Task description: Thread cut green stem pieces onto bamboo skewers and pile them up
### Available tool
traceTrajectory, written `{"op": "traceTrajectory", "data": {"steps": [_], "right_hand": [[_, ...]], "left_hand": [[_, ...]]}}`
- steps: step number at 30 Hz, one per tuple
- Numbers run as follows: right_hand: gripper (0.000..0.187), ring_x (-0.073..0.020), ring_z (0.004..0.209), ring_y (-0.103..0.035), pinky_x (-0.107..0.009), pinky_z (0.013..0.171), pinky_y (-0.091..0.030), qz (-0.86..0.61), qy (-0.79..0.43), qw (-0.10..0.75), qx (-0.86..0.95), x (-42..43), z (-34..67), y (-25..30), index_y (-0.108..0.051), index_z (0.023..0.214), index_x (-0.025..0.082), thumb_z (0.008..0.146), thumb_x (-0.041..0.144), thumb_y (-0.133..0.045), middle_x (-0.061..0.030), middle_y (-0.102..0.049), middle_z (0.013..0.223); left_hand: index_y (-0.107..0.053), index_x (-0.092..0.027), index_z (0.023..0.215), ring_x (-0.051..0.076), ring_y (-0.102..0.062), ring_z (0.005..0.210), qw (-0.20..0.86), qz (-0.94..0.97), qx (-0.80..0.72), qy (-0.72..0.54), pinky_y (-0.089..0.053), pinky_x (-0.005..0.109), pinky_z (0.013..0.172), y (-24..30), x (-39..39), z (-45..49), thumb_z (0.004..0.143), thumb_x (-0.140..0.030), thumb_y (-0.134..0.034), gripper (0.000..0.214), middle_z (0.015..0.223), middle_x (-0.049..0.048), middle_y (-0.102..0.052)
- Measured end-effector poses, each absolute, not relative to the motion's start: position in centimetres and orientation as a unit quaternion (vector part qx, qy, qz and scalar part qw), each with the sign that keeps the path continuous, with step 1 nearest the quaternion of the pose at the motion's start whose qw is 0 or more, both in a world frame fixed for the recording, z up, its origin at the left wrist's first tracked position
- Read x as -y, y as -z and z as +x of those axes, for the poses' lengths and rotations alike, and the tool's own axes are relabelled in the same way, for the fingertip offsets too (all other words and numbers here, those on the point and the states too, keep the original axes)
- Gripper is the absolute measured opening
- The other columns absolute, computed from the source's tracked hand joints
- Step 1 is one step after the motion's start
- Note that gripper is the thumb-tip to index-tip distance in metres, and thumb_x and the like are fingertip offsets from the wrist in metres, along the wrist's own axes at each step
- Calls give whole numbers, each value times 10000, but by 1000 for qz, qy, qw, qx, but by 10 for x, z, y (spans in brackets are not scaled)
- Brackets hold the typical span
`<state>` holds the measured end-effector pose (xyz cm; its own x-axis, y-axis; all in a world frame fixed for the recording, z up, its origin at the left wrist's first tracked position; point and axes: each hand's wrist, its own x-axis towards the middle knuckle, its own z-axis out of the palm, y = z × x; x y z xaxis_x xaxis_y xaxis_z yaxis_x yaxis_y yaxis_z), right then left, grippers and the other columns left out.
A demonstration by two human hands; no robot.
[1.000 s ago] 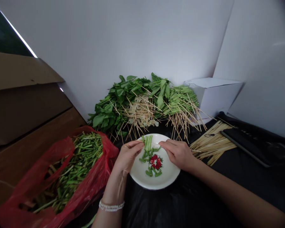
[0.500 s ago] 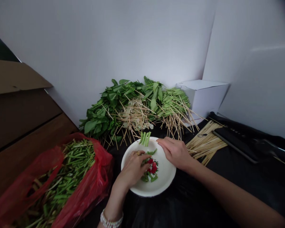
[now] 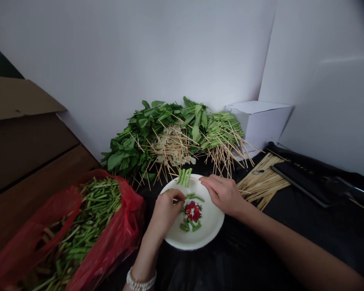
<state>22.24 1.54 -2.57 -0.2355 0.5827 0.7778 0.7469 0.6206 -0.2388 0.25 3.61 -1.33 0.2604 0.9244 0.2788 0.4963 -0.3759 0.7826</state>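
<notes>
A white bowl with a red flower print on its bottom stands in front of me, and a few cut green stem pieces lie in it. My right hand is closed at the bowl's far right rim on a thin wooden skewer. Several short green stems sit side by side on that skewer, over the far rim. My left hand is above the left side of the bowl, thumb and fingertips pinched together. Whatever is between those fingertips is hidden.
On the left a red plastic bag holds many cut stems. Behind the bowl lie leafy greens, skewered pale pieces and skewered stem bundles. Loose skewers, a dark flat object and a white box are at right.
My left hand's fingers were spread over the bowl's print; they have drawn back and pinched together, uncovering the print. My right hand and the skewered stems have hardly moved.
</notes>
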Motion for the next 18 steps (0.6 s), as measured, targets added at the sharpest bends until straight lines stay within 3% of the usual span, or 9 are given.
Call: {"op": "traceTrajectory", "data": {"steps": [6, 11, 18], "right_hand": [[255, -135, 727, -608, -240, 677, -453, -415, 90, 457, 781, -14, 222, 25, -655, 1053, 162, 942, 155, -426, -45, -660, 811], [259, -127, 695, -604, -232, 666, -445, -406, 108, 438, 795, -12, 220, 26, -659, 1049, 179, 937, 145, -428, -33, -652, 778], [271, -131, 710, -612, -229, 665, -446, -408, 116, 425, 800, -11, 219, 27, -665, 1042, 185, 933, 137, -421, -34, -658, 783]], "left_hand": [[-704, -171, 1011, 176, -701, 789, 437, 528, -457, -567, -539, 281, 759, 1, -39, -1, 672, -208, -794, 353, 848, 45, -735], [-694, -150, 979, 141, -712, 787, 596, 358, -386, -606, -558, 224, 741, -7, -39, -5, 647, -163, -834, 361, 860, 61, -760], [-724, -150, 905, 99, -697, 716, 622, 304, -371, -619, -551, 157, 654, -10, -40, -6, 700, -71, -777, 226, 903, 65, -767]]}}
